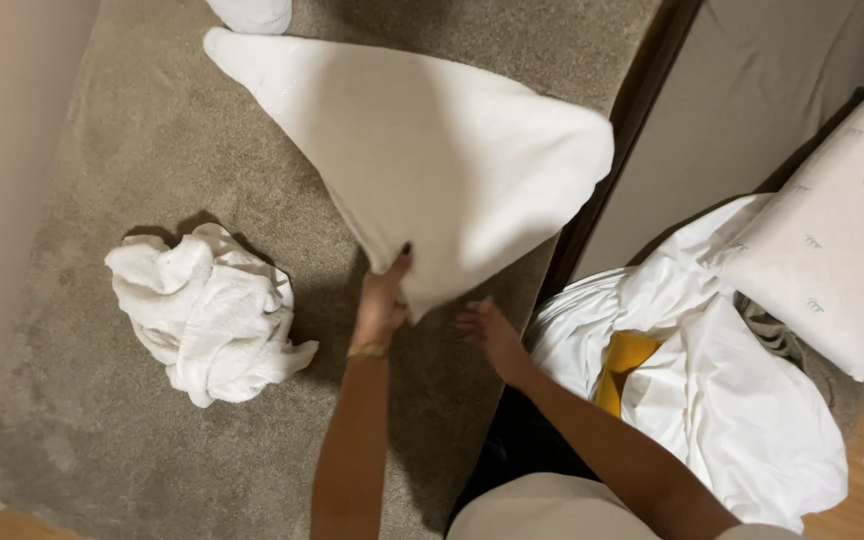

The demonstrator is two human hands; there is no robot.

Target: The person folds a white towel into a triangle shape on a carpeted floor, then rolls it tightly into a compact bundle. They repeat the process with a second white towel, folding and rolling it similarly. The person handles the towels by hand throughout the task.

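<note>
Plainly, from where I stood by the bed:

Left hand: the left hand (380,305) was closed on the near corner of the white towel (432,150), thumb and fingers pinched on the cloth, lifting it.

Right hand: the right hand (487,332) sat just beside that corner, fingers spread and loose, gripping nothing that I could see, fingertips touching or nearly touching the hem.

Towel: it hung half raised over the grey mattress (152,150), the far corner lying flat near the top edge.

Step in hand: I judged it the start of a fold or spread, one corner taken, the other not yet.

Next move: it seemed to call for the free hand to take a second corner and draw the cloth taut.

Nearby: a crumpled white cloth (207,310) lay on the mattress well to the left; white sheets (732,400) and a pillow (837,240) were heaped to the right.
</note>
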